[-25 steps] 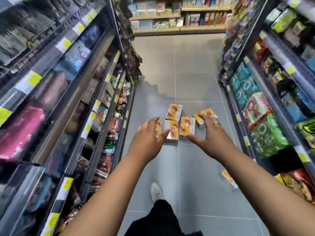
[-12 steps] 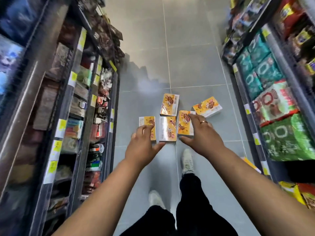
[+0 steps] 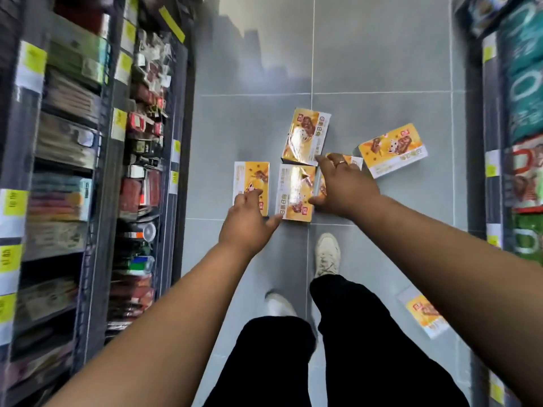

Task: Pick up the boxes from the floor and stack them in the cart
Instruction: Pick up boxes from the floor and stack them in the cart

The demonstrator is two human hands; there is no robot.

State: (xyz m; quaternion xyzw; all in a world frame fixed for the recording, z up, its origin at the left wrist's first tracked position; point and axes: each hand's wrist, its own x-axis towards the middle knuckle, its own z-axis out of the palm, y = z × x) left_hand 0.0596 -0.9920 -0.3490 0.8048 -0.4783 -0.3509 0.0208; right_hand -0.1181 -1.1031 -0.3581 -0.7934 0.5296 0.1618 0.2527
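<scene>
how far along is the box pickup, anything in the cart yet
Done: nothing that shows; no cart is in view. In hand: the left hand reaches onto the leftmost yellow cardboard box, the right hand spreads over a mostly hidden box; neither is lifted. Left: all six boxes on the grey tiled floor, including the one near the right arm.

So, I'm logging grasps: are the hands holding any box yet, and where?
Neither lifts a box. Right hand spreads over one box; left hand touches another's near end.

Our shop aisle, away from the job

We see grey floor tiles between dark stocked shelves with yellow price tags.
</scene>
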